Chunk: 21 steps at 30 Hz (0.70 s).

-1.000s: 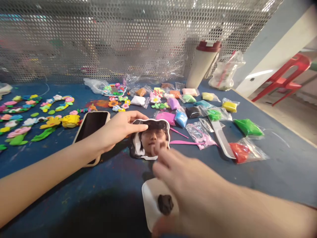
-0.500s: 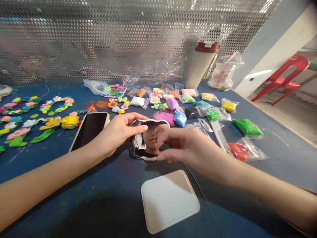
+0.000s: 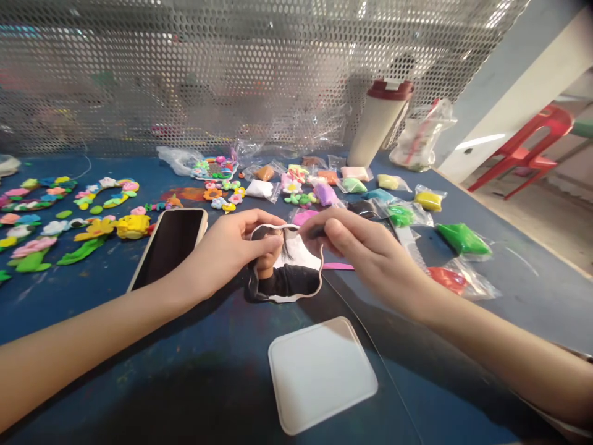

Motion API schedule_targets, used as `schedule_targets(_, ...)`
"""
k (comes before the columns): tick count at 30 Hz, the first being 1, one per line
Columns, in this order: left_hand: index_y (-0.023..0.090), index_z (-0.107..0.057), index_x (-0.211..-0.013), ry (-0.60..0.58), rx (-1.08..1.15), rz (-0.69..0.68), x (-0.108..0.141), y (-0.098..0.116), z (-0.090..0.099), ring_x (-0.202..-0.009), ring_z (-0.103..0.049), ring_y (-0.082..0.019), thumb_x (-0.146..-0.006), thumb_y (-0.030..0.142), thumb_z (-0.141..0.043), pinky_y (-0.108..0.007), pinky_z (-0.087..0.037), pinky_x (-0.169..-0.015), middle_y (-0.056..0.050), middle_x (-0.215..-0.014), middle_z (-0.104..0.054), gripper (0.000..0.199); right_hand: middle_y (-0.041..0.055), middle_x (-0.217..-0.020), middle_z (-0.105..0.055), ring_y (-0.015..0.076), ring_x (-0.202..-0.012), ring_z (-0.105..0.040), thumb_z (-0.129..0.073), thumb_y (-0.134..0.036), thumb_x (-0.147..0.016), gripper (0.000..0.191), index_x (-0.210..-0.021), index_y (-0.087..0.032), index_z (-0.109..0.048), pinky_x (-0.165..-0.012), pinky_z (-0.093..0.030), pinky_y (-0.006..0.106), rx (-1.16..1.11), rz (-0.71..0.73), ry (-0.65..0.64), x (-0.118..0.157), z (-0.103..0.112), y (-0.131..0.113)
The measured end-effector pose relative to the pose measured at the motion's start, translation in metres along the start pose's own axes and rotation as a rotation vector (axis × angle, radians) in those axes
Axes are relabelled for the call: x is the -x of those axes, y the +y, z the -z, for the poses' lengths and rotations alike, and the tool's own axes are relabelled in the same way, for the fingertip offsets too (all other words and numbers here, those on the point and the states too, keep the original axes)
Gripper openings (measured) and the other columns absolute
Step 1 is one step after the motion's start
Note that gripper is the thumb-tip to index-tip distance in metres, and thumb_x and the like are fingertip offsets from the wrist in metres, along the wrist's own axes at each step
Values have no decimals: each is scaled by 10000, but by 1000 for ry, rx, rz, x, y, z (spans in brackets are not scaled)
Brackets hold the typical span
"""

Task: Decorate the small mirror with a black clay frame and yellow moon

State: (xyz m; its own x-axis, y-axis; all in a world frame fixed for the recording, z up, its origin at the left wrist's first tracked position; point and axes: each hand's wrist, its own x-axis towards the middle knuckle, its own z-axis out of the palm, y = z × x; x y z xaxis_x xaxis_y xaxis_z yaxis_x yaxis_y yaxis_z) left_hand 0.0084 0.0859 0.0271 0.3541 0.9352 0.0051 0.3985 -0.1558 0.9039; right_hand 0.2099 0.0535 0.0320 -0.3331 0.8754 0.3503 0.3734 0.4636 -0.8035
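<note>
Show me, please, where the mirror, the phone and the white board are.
Mirror [image 3: 291, 264]: head view, middle of its reflecting face.
Phone [image 3: 170, 243]: head view, its dark screen.
White board [image 3: 323, 375]: head view, middle of its flat top.

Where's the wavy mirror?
In the head view, the wavy mirror is just below the middle, its left side gripped by the left hand, with the white board nearer the camera.

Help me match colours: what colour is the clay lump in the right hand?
The clay lump looks near black, best in the head view.
</note>
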Motion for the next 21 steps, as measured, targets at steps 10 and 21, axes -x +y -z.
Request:
schedule_targets(10,239,-639,-1100,61,-160,-127,10,6,-1,-909,-632,-209,-832,288,-615,-302,-485,-786,-20,-1047,-689,273,-7,-796,-666,127,-699,-622,-613,-175,-848,123,-969,-192,-631,-660,-492,261,-34,-23,112,-12,-24,0)
schedule_targets(21,261,-633,-1113,61,-216,-187,20,16,-6,-801,-615,-182,-790,246,-633,-257,-472,-712,20,-904,-681,324,39,-883,-570,185,-884,-560,-646,-146,-833,82,-813,-215,-606,-776,-484,354,236,352,280,-12,-35,5)
